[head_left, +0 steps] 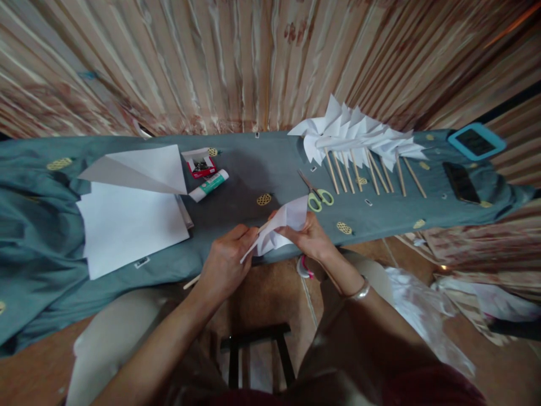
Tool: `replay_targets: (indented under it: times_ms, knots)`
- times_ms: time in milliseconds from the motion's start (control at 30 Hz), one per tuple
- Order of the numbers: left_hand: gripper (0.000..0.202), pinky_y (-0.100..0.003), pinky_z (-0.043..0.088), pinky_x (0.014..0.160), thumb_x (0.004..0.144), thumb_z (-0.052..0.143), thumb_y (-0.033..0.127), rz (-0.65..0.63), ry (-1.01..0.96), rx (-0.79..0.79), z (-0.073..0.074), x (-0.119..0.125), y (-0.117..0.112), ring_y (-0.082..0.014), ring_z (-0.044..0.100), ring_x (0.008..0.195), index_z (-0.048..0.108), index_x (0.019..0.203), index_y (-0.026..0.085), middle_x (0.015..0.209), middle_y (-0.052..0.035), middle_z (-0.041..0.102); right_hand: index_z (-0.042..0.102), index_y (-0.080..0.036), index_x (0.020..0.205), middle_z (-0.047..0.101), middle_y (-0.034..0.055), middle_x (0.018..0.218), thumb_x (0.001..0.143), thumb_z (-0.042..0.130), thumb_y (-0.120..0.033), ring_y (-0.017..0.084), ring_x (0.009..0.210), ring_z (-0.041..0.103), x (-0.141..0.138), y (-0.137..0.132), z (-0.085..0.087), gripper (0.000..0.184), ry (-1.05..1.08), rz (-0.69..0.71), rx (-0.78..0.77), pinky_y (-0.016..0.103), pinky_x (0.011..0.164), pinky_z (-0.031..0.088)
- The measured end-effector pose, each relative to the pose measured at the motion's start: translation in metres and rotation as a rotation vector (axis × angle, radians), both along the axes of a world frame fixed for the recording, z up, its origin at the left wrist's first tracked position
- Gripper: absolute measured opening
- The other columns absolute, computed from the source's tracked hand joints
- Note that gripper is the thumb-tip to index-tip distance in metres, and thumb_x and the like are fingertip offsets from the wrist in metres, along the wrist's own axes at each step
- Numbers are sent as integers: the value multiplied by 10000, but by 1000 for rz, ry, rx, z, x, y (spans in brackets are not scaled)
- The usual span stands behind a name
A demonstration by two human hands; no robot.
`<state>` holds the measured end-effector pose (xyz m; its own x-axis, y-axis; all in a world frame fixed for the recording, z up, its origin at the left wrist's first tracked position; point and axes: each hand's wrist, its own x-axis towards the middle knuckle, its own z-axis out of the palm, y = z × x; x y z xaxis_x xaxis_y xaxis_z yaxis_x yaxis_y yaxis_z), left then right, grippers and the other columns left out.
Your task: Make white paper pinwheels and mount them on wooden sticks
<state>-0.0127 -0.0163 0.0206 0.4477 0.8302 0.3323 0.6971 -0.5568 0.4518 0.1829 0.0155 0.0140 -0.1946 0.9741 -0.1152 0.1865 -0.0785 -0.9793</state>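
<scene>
My left hand is closed around a thin wooden stick, whose lower end pokes out below the wrist. Folded white paper, a pinwheel by its shape, sits at the stick's upper end, over the table's front edge. Fingers and thumb of my right hand pinch this paper from the right; its centre is hidden. Just beyond that hand lie green-handled scissors, blades apart. Several finished paper pinwheels on sticks overlap in a row at the back right.
On the left rests a stack of white paper sheets. A red box of small metal pins and a glue stick lie beside it. A dark phone and a blue-framed device occupy the right end. Curtains hang behind.
</scene>
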Motion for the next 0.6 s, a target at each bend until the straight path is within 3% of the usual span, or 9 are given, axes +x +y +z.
replay_targets:
  times_ms: [200, 367, 600]
  knots:
    - [246, -230, 455, 577, 914, 384, 104, 1, 5, 1, -2, 1, -1, -148, 569, 624, 628, 912, 133, 749, -43, 591, 609, -191, 699, 591, -4, 622, 692, 723, -427, 126, 540, 518, -4, -2, -2, 262, 31, -29, -44, 263, 520, 458]
    - [273, -242, 471, 610, 930, 379, 147, 1, -50, -28, 0, 0, 1, -159, 586, 657, 650, 942, 125, 785, -62, 608, 595, -190, 683, 599, 4, 644, 703, 711, -400, 143, 589, 550, -1, 2, 3, 241, 14, 17, 12, 277, 564, 477]
    - [316, -226, 443, 628, 954, 427, 281, 28, -273, -307, 8, 0, 8, -142, 604, 689, 697, 904, 126, 769, -48, 629, 582, -194, 651, 590, 10, 629, 732, 694, -419, 166, 645, 578, 6, 8, 9, 264, -18, 111, 68, 290, 617, 502]
